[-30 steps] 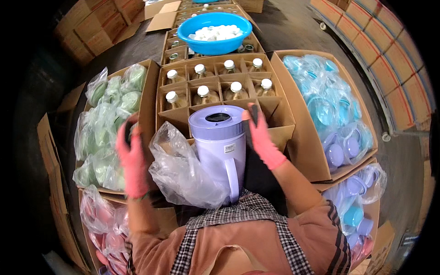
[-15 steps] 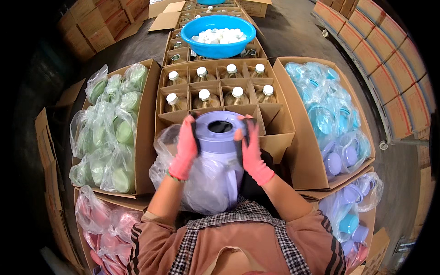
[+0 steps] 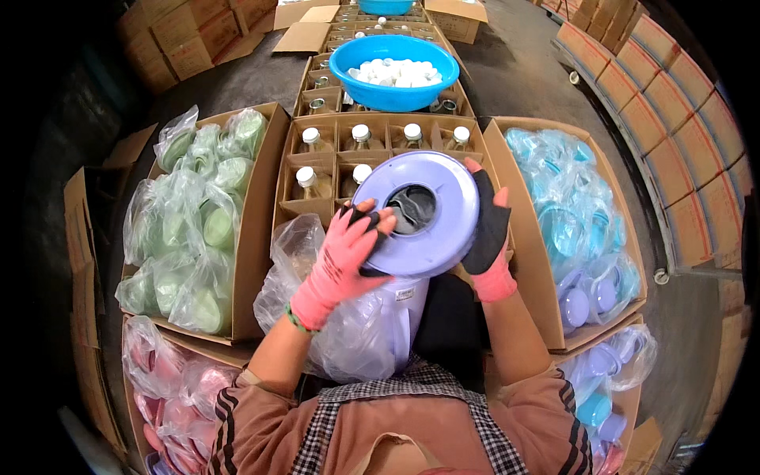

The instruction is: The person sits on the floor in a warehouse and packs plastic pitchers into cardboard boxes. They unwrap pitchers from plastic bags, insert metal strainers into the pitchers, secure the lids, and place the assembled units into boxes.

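Both my hands, in pink gloves with black palms, hold a round purple part (image 3: pixel 455 206) with a hole in its middle. My left hand (image 3: pixel 340 261) grips its left side, fingers reaching to the hole. At the right rim, my right hand (image 3: pixel 489 237) presses with palm and fingers. Beneath the part stands a purple jug body (image 3: pixel 404 313) with a handle and a small label, at my lap. A clear plastic bag (image 3: pixel 356 336) hangs loosely around its left side. Whether part and body touch is hidden.
Ahead, a divided carton (image 3: pixel 286 170) holds glass bottles with white caps. Behind it is a blue basin (image 3: pixel 396 96) of white caps. Cartons of bagged green parts (image 3: pixel 218 229) and bagged blue and purple parts (image 3: pixel 558 229) flank me. Bagged pink parts (image 3: pixel 182 396) lie lower left.
The round purple part has come up toward the camera and tilted, now covering some bottles. My left hand has moved onto its face; my right hand has shifted outward to its rim.
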Available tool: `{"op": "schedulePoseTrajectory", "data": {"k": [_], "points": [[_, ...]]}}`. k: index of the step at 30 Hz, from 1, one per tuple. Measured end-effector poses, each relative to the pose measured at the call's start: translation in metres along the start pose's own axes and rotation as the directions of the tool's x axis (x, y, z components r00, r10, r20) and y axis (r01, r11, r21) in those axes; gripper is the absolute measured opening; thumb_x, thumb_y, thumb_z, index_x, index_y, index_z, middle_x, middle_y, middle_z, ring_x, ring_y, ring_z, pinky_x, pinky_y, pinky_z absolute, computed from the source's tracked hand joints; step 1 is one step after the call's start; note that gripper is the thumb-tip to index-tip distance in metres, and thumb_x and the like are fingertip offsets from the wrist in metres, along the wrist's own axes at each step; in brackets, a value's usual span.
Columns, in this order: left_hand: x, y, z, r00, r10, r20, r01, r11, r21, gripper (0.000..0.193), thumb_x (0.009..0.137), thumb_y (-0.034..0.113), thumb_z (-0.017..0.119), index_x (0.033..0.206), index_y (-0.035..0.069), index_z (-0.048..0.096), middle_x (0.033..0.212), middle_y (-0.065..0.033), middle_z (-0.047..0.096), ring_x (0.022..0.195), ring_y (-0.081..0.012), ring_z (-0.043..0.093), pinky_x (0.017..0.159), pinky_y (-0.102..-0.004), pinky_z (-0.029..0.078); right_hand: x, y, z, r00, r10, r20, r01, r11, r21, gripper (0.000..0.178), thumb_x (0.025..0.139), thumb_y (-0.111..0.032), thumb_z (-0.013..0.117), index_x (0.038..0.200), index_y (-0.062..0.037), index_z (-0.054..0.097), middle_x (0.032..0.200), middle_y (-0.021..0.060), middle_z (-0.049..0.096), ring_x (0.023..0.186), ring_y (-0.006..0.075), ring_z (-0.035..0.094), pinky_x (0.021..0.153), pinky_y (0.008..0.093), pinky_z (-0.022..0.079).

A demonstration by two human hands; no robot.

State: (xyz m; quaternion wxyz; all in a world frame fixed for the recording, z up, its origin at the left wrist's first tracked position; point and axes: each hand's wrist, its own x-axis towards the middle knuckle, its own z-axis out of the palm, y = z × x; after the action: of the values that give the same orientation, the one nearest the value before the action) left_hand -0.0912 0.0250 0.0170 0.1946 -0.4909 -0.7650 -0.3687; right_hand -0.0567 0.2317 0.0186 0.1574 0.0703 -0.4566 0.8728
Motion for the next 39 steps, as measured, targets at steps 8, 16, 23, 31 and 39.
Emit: {"op": "schedulePoseTrajectory", "data": {"k": [8, 16, 23, 31, 39], "points": [[-0.055, -0.087, 0.062, 0.361, -0.900, 0.244, -0.181, -0.324, -0.929, 0.028, 0.078, 0.021, 0.057, 0.101, 0.007, 0.051, 0.104, -0.0102, 0.054, 0.097, -0.0260, 0.050, 0.086, -0.0397, 0.041, 0.059, 0.032, -0.109, 0.917, 0.004, -0.398, -0.339, 0.532, -0.776, 0.035, 0.079, -0.035, 0.056, 0.087, -0.0018, 0.059, 0.074, 0.0023, 0.056, 0.070, 0.0116, 0.050, 0.062, 0.0262, 0.039], [-0.066, -0.091, 0.078, 0.366, -0.855, 0.367, -0.110, -0.431, -0.895, 0.018, 0.078, 0.021, 0.056, 0.092, 0.011, 0.051, 0.101, -0.0073, 0.054, 0.097, -0.0255, 0.049, 0.090, -0.0408, 0.037, 0.133, 0.071, -0.201, 0.934, -0.068, -0.350, -0.352, -0.331, -0.876, 0.039, 0.077, -0.034, 0.052, 0.102, -0.0044, 0.051, 0.101, 0.0190, 0.053, 0.094, 0.0334, 0.052, 0.078, 0.0409, 0.042], [-0.074, -0.095, 0.071, 0.280, -0.907, 0.315, -0.136, -0.362, -0.922, 0.022, 0.078, 0.023, 0.053, 0.095, 0.009, 0.050, 0.106, -0.0100, 0.051, 0.101, -0.0292, 0.047, 0.091, -0.0443, 0.036, 0.163, 0.092, -0.219, 0.854, 0.227, -0.468, -0.275, -0.566, -0.777, 0.069, 0.060, -0.042, 0.070, 0.111, -0.0039, 0.043, 0.110, 0.0188, 0.049, 0.101, 0.0304, 0.050, 0.085, 0.0377, 0.042], [-0.072, -0.099, 0.063, 0.198, -0.949, 0.247, -0.042, -0.260, -0.965, 0.020, 0.076, 0.015, 0.049, 0.093, 0.005, 0.050, 0.098, -0.0103, 0.053, 0.094, -0.0261, 0.050, 0.085, -0.0399, 0.041, 0.141, 0.080, -0.208, 0.856, 0.197, -0.478, -0.293, -0.578, -0.762, 0.061, 0.059, -0.038, 0.072, 0.102, -0.0025, 0.049, 0.106, 0.0168, 0.054, 0.100, 0.0289, 0.052, 0.084, 0.0372, 0.042], [-0.104, -0.105, 0.049, 0.076, -0.963, 0.260, -0.265, -0.271, -0.926, 0.027, 0.080, 0.019, 0.036, 0.098, 0.004, 0.050, 0.101, -0.0088, 0.053, 0.097, -0.0226, 0.050, 0.085, -0.0357, 0.041, 0.136, -0.064, -0.109, 0.982, 0.041, -0.182, -0.140, -0.483, -0.865, 0.057, 0.056, -0.038, 0.072, 0.094, -0.0004, 0.053, 0.091, 0.0181, 0.059, 0.086, 0.0305, 0.057, 0.075, 0.0371, 0.045]]}}
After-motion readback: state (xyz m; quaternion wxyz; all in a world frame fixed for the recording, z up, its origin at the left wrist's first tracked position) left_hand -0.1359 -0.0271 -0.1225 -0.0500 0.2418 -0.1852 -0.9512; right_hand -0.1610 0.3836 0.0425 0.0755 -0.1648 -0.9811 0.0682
